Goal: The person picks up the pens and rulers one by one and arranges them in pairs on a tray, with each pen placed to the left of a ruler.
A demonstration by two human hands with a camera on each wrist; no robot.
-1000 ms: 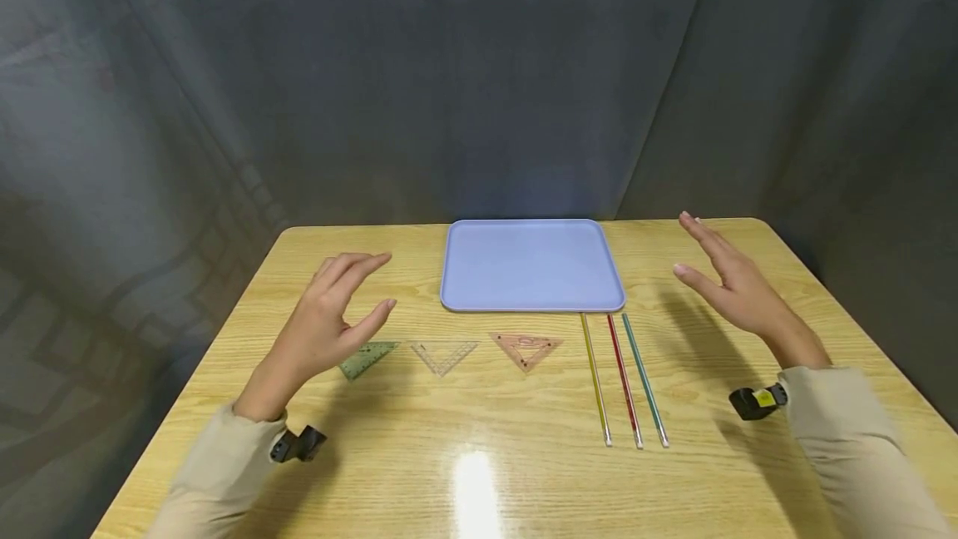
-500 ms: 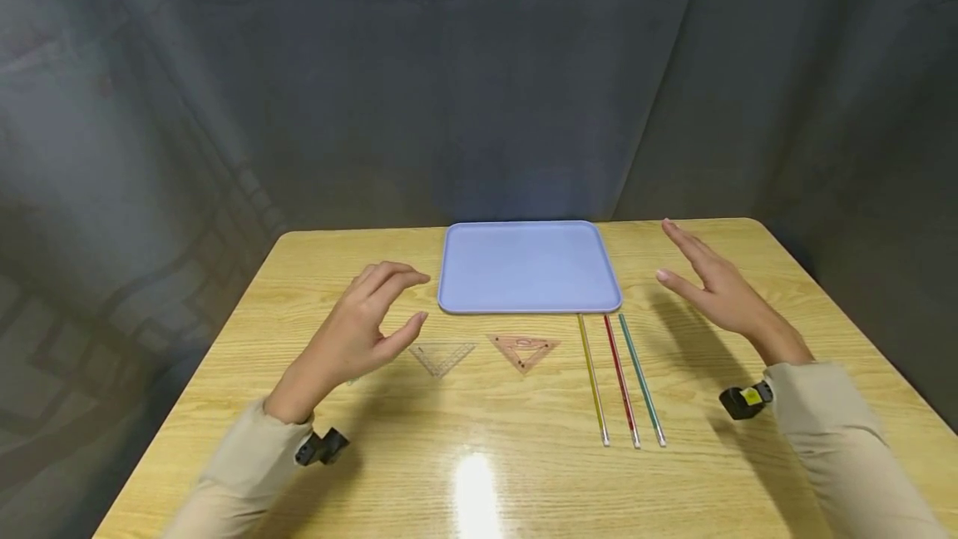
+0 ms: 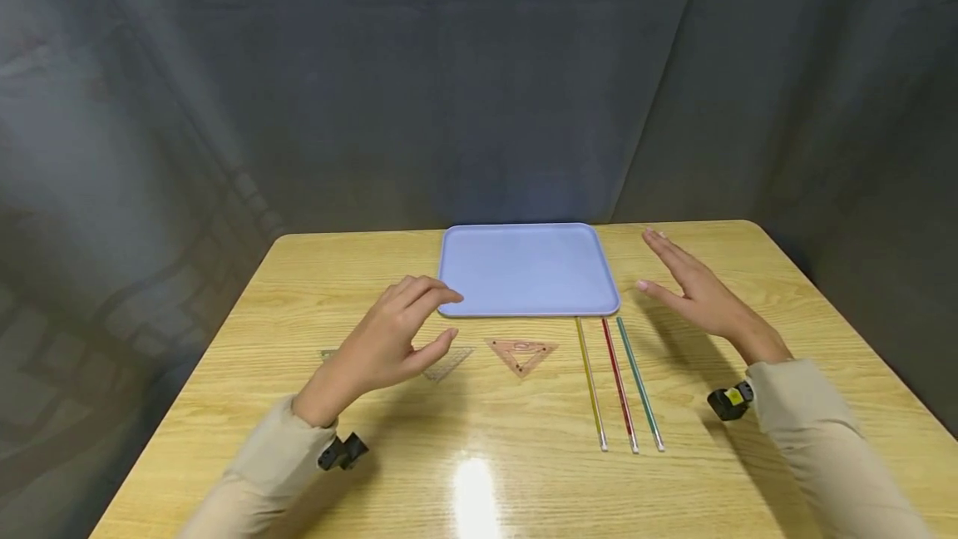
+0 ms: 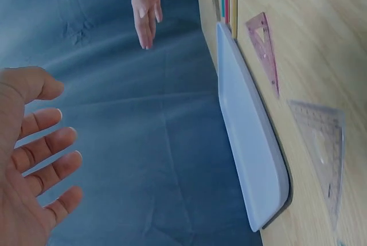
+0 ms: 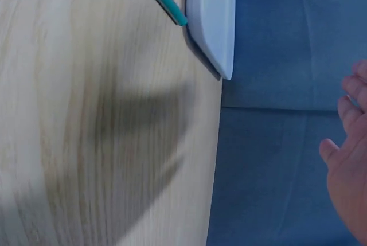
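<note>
Hovering empty with loose fingers, both hands [image 3: 389, 339] flank three set squares [image 3: 521, 353], three sticks [image 3: 618, 383].

On wooden table [image 3: 524, 472]: lavender tray [image 3: 528, 269] at the far edge, pink set square [image 3: 521, 353] just before it, yellow stick [image 3: 590, 381] beside red stick [image 3: 618, 385]. Behind, grey curtain [image 3: 479, 81].

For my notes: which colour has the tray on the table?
The tray is pale lavender-blue; the head view shows it best.
</note>
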